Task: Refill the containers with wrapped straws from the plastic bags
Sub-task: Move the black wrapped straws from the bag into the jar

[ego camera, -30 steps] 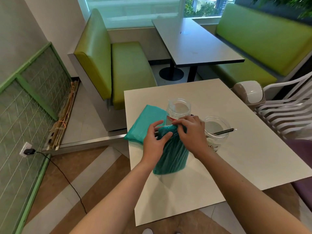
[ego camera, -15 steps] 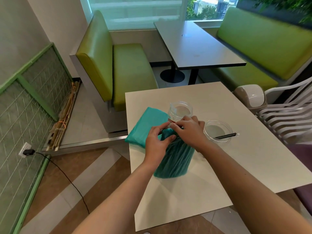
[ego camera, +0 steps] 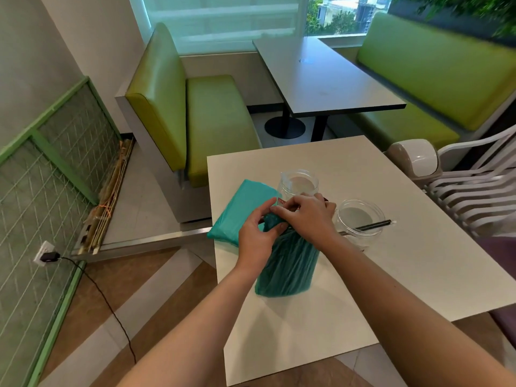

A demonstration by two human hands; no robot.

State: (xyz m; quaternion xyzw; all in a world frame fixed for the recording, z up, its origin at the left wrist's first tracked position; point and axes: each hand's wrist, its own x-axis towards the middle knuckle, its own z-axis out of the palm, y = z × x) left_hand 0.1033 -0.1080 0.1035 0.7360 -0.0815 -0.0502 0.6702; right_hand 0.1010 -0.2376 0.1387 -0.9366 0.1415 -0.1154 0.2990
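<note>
both hands — left hand (ego camera: 255, 233) and right hand (ego camera: 308, 216) — pinched the gathered top of the upright teal straw bag (ego camera: 287, 268) on the white surface (ego camera: 405, 247). a second bag (ego camera: 243, 209) lay flat to its left — two clear jars (ego camera: 298, 183) stood just beyond.

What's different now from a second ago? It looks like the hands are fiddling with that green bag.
Little has changed. Both hands stay at the gathered top of the upright teal bag; the left hand and right hand have drawn closer together, fingers working the neck. The bag is not open yet. The flat teal bag, both clear jars and the black straw stayed put.
</note>
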